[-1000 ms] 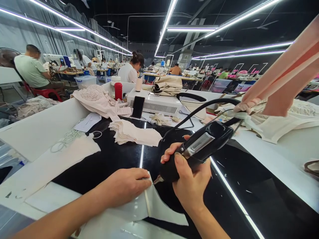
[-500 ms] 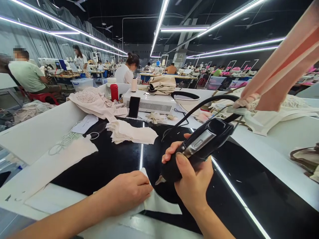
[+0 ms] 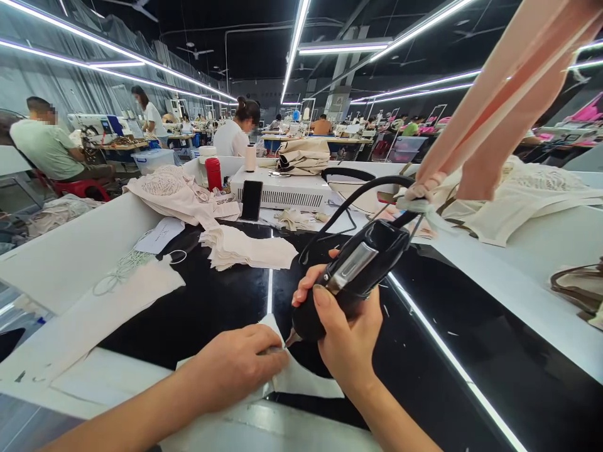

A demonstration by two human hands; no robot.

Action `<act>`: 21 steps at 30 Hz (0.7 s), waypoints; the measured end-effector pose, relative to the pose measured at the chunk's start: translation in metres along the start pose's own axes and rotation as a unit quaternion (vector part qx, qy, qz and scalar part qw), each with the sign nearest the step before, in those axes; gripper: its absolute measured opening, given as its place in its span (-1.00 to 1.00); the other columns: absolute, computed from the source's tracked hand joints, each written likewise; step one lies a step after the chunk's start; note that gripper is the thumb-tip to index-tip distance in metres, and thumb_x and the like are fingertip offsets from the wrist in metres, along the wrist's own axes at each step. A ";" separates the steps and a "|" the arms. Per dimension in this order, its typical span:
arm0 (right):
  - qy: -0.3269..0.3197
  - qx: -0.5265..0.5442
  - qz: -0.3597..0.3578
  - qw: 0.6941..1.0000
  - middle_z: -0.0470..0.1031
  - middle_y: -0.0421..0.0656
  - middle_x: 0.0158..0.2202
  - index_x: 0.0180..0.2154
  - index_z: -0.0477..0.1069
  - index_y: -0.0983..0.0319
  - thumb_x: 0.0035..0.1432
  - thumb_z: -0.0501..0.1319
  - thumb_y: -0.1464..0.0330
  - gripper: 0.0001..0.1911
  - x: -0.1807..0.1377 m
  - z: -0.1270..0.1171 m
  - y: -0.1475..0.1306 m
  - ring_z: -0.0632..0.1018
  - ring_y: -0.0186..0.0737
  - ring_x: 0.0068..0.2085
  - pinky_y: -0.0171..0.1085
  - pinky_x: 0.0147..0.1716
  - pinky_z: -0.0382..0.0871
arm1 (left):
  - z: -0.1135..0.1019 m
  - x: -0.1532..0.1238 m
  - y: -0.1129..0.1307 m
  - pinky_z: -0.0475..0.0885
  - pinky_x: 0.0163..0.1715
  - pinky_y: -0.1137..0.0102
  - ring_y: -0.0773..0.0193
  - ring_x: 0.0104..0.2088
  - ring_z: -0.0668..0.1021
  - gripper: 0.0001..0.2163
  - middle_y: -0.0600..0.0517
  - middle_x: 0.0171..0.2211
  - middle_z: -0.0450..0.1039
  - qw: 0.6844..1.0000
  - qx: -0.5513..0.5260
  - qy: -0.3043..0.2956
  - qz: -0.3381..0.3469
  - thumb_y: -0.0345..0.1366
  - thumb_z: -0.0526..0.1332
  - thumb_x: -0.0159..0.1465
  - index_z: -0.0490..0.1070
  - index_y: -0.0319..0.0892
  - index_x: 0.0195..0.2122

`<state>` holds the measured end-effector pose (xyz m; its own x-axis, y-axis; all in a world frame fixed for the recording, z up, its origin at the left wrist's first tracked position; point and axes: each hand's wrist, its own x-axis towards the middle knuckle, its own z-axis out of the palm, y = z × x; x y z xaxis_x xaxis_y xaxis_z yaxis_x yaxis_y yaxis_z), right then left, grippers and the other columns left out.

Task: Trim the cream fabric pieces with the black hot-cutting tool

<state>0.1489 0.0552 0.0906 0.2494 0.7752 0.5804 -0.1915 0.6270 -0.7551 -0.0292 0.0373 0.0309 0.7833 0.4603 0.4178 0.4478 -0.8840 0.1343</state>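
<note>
My right hand (image 3: 346, 329) is wrapped round a black corded hand tool (image 3: 360, 260) with a silver plate on its side. The tool is tilted, its small pointed metal tip (image 3: 293, 338) down at the edge of a cream fabric piece (image 3: 306, 375), beside my left fingers. Whether the tip touches the cloth I cannot tell. My left hand (image 3: 240, 361) is closed on that fabric piece, fingertips pinched together and partly covering it. Pink cloth strips (image 3: 513, 94) rise from the tool's upper end, with a black cable (image 3: 348, 194) arching away from it.
A stack of cream fabric pieces (image 3: 249, 248) lies on the black tabletop (image 3: 452, 301). Behind are a phone (image 3: 251, 199), a red bottle (image 3: 213, 173) and a vented white box (image 3: 282, 190). Lace-trimmed garments (image 3: 162, 188) lie left. Several people work farther off, one in white (image 3: 230, 138).
My right hand has moved left with the tool, bringing its tip to the fabric beside my left fingers. The pink strips have swung left too. My left hand has hardly shifted.
</note>
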 end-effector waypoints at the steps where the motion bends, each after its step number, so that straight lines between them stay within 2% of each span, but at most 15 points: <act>1: -0.001 -0.003 0.002 1.000 0.56 -0.33 -0.38 -0.17 0.41 0.11 0.21 0.38 0.38 -0.80 0.000 0.000 -0.001 0.56 -0.35 -0.49 -0.33 -0.47 0.55 | 0.000 -0.001 0.000 0.65 -0.23 0.37 0.16 -0.15 0.65 -0.85 -0.05 -0.07 0.56 1.000 0.003 0.002 0.002 -0.49 0.17 0.48 0.49 -0.19 -0.02; 16: 0.001 -0.013 0.014 1.000 0.55 -0.30 -0.36 -0.16 0.41 0.09 0.23 0.40 0.30 -0.79 -0.006 -0.009 -0.011 0.56 -0.32 -0.48 -0.29 -0.47 0.55 | -0.002 -0.004 -0.001 0.65 -0.13 0.40 0.19 -0.08 0.65 -0.83 -0.06 -0.03 0.56 1.000 0.014 0.002 0.008 -0.46 0.12 0.52 0.47 -0.14 0.00; 21: 0.025 -0.011 0.002 1.000 0.56 -0.30 -0.36 0.00 0.45 0.05 0.20 0.47 0.25 -0.63 -0.008 -0.023 -0.025 0.57 -0.30 -0.48 -0.30 -0.48 0.56 | -0.004 0.001 0.004 0.62 0.04 0.34 0.16 0.03 0.62 -0.84 -0.11 -0.04 0.57 0.998 0.003 0.053 0.018 -0.48 0.11 0.53 0.47 -0.21 -0.02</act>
<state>0.1733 0.0311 0.0980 0.2965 0.7721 0.5621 -0.1718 0.6221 -0.7639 -0.0286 0.0338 0.0354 0.7490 0.4173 0.5146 0.4235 -0.8989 0.1125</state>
